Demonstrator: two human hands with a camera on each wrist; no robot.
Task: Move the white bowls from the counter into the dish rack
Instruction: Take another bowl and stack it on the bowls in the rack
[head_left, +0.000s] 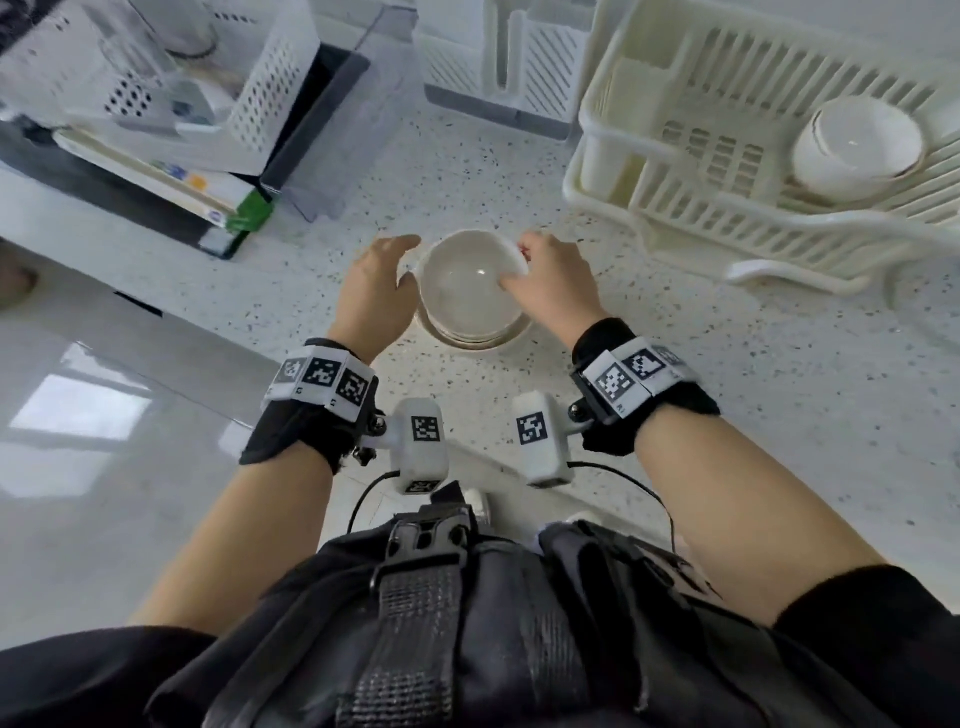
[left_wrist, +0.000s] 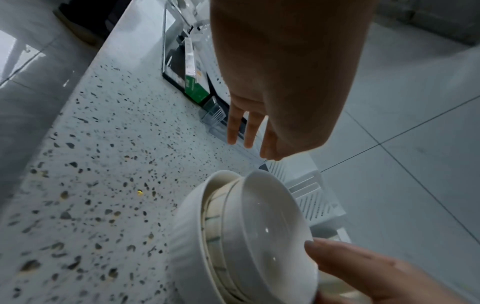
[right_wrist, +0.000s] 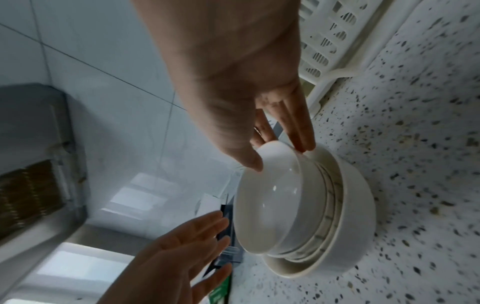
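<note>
A stack of white bowls (head_left: 470, 291) stands on the speckled counter (head_left: 675, 395) in front of me. The top bowl (right_wrist: 272, 197) is tilted up out of the stack. My right hand (head_left: 540, 280) pinches its far rim, thumb inside and fingers (right_wrist: 301, 131) outside. My left hand (head_left: 376, 291) hovers just left of the stack, fingers (left_wrist: 241, 127) straight and spread, touching nothing that I can see. The cream dish rack (head_left: 675, 171) stands at the right rear with a white bowl (head_left: 857, 145) lying tilted inside it.
White slotted baskets (head_left: 270, 88) and a dark tray with boxes (head_left: 171, 182) crowd the left rear. Another white basket (head_left: 524, 62) stands at the back centre. The counter's edge runs diagonally at the left, with grey floor tiles (head_left: 104, 426) below.
</note>
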